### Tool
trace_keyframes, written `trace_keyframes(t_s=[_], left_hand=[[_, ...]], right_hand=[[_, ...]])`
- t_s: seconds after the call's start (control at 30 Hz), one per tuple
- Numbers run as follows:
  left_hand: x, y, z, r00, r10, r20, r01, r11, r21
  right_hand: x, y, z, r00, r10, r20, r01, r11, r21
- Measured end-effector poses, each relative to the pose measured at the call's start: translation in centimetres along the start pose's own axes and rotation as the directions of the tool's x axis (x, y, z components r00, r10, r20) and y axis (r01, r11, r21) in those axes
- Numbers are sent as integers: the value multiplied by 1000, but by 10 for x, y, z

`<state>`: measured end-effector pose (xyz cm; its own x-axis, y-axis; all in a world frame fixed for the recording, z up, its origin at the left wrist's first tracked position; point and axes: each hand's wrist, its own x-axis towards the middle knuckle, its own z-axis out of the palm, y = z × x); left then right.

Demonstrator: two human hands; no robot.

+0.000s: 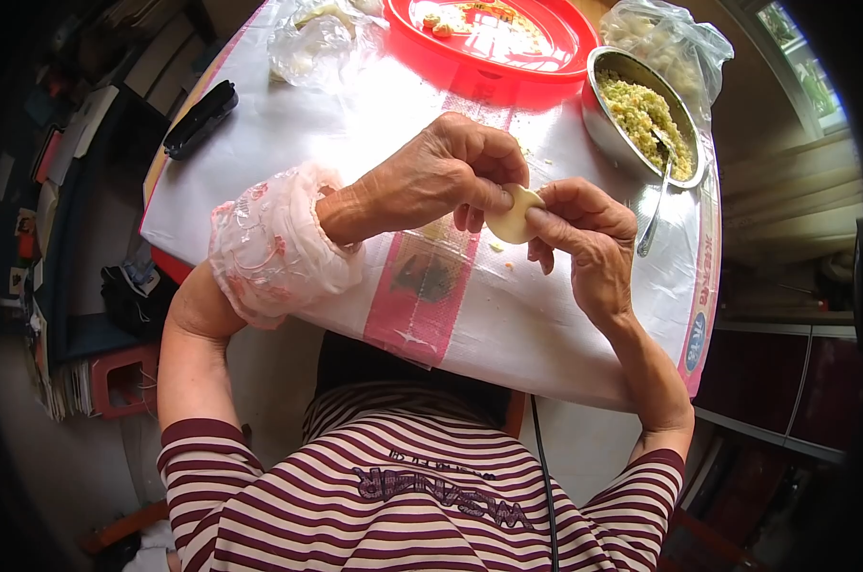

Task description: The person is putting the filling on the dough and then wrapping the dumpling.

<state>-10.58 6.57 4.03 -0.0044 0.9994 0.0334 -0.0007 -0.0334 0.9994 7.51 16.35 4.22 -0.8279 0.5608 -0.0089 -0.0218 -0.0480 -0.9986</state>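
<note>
Both of my hands pinch a small round dough wrapper (511, 220) above the near half of the table. My left hand (442, 175) grips its upper left edge between thumb and fingers; a pink-and-white embroidered sleeve cover (278, 243) wraps that forearm. On the opposite edge, the thumb and fingers of my right hand (589, 236) hold the wrapper. Whether any filling lies in it, I cannot tell. To the right stands a steel bowl (594, 118) of chopped yellow-green filling (642, 118), tilted in view, with a metal spoon (660, 193) leaning out over its near rim.
A red round tray (410, 43) at the back holds a few small dumplings (439, 25). Plastic bags (324, 43) lie at the back left, and another bag (671, 43) of pale pieces sits behind the bowl. A black case (201, 120) rests near the left edge. Crumbs dot the tablecloth (546, 336).
</note>
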Motion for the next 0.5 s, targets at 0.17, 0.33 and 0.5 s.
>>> trace_keyframes(t_s=[0.17,0.33,0.5], left_hand=[[-3,1,7,1000,8,16,-7,998,-56],[-3,0,10,1000,24,-11,-24,997,-68],[-5,0,7,999,4,41,1,993,-120]], right_hand=[[0,1,-1,1000,12,6,-11,998,-57],[-2,0,-3,999,31,6,-31,996,-84],[-3,0,-2,1000,27,-12,-27,998,-51]])
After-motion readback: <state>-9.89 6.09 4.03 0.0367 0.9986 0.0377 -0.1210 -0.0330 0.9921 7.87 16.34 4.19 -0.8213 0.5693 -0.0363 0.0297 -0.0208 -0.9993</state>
